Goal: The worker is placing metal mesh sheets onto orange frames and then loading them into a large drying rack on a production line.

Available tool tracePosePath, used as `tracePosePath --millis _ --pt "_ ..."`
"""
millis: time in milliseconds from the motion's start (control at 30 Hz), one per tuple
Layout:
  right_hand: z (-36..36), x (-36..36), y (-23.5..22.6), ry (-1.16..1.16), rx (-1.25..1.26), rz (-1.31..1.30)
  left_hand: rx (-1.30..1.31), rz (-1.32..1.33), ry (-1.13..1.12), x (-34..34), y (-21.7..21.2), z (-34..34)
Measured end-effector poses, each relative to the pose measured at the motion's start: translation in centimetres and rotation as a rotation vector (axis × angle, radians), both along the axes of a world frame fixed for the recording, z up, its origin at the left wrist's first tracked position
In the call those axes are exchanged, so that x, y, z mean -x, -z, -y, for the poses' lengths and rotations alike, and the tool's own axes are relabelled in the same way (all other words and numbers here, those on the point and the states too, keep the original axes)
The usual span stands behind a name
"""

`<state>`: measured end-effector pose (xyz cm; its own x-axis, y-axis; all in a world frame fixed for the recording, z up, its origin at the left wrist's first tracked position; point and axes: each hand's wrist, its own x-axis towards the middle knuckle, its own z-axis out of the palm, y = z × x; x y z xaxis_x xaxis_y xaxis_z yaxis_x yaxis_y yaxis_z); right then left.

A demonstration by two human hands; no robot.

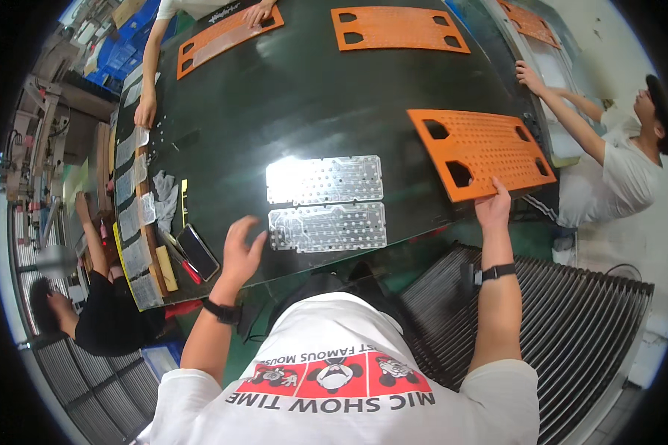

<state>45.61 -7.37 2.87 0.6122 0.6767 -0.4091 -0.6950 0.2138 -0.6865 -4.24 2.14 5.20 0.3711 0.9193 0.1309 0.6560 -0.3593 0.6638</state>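
My right hand (493, 205) grips the near edge of an orange perforated plate (482, 148) with dark cut-outs at its corners. The plate is at the right side of the dark table. My left hand (243, 248) is held up with fingers apart and nothing in it, just left of two clear sheets. These sheets, a far one (323, 179) and a near one (327, 227), lie one behind the other, dotted with round marks. Bright glare covers part of the far sheet.
Two more orange plates, one (401, 30) at the far right and one (230, 41) under a co-worker's hand, lie on the dark table (297, 96). A phone (198, 251) and grey cloth (165, 199) sit at the left edge. Another person stands right; a ribbed rack (542, 311) is below.
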Motion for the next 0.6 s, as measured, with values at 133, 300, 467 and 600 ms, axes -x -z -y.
tracePosePath --millis 133,300,467,600 --pt "0.2 -4.3 5.7 0.044 0.181 0.002 0.257 -0.127 -0.228 5.4 3.1 4.4" --pt "6.3 -2.0 7.8 -0.315 0.607 0.051 0.324 -0.139 -0.351 6.3 4.0 7.3" --pt "8.5 9.5 7.1 -0.725 0.828 0.054 0.387 -0.085 -0.331 6.0 5.6 6.7" --pt "7.2 14.4 5.3 -0.685 0.539 1.058 0.342 -0.13 -0.261 5.2 5.2 5.2"
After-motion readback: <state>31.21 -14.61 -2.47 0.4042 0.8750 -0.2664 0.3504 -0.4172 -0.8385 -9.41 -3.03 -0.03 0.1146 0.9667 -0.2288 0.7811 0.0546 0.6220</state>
